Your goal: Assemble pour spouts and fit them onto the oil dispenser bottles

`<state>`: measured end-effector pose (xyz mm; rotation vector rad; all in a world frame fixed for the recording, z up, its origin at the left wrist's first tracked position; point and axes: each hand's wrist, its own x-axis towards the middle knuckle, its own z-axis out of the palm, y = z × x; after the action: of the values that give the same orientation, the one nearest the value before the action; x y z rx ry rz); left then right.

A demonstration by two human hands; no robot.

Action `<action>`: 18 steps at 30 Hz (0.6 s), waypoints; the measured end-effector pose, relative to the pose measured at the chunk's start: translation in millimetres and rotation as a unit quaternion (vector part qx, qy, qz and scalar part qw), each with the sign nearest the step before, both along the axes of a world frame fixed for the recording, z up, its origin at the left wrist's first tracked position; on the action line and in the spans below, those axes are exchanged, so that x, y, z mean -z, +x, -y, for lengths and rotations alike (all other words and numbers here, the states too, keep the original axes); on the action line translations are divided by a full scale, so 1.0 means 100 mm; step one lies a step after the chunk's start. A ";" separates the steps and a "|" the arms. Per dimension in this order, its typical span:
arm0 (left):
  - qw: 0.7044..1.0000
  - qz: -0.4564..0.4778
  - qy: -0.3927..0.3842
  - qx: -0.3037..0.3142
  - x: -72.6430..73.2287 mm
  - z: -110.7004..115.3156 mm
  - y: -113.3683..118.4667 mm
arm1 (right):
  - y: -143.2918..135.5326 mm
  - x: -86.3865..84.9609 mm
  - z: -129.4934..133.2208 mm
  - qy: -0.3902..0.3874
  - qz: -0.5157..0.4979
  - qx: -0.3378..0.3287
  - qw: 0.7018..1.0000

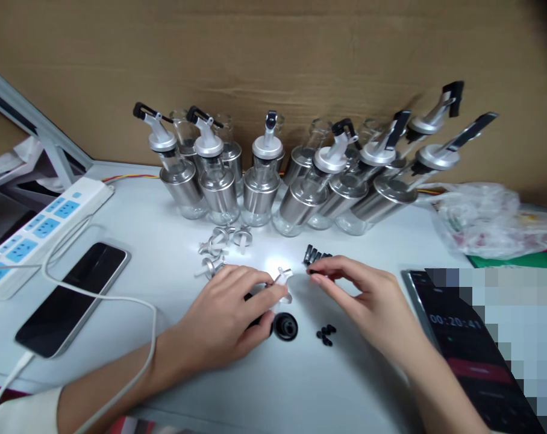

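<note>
My left hand [237, 307] is closed around a silver pourer spout [282, 278] at the middle of the table, its thumb and forefinger pressed to the part. A round black cap [285, 327] lies just below those fingers. My right hand [364, 289] pinches a small black piece [313, 272] between thumb and forefinger, in front of a row of black lever pieces [316, 254]. Several tiny black plugs [326, 333] lie to the lower left of the right wrist. Loose silver pourer parts [219, 241] are spread beyond my left hand.
Glass and steel bottles [261, 196], several with pourers, stand along the cardboard wall [264, 54]. At left are a power strip [43, 232], a phone [72, 298] and a white cable across my left forearm. A phone showing a timer [463, 337] and plastic bags [481, 217] are at right.
</note>
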<state>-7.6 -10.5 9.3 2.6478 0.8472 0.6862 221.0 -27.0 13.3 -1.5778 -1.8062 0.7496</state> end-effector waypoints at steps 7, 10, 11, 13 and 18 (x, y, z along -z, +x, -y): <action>1.000 -0.003 -0.003 0.017 0.01 0.00 0.00 | -0.18 0.09 0.03 0.051 -0.097 0.012 0.994; 1.000 -0.004 0.005 0.015 0.00 -0.01 0.00 | -0.20 0.10 0.04 0.048 -0.131 0.033 0.990; 1.000 -0.007 0.004 0.016 0.00 -0.01 0.00 | -0.21 0.11 0.04 0.045 -0.141 0.040 0.988; 1.000 -0.011 0.001 0.018 0.00 -0.01 0.00 | -0.22 0.11 0.04 0.041 -0.152 0.048 0.986; 1.000 -0.009 -0.002 0.022 0.01 0.01 0.00 | -0.21 0.10 0.05 0.042 -0.158 0.042 0.986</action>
<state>-7.4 -11.2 8.6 2.6647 0.7911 0.6487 199.8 -31.7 3.7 -1.3828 -1.5129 0.8220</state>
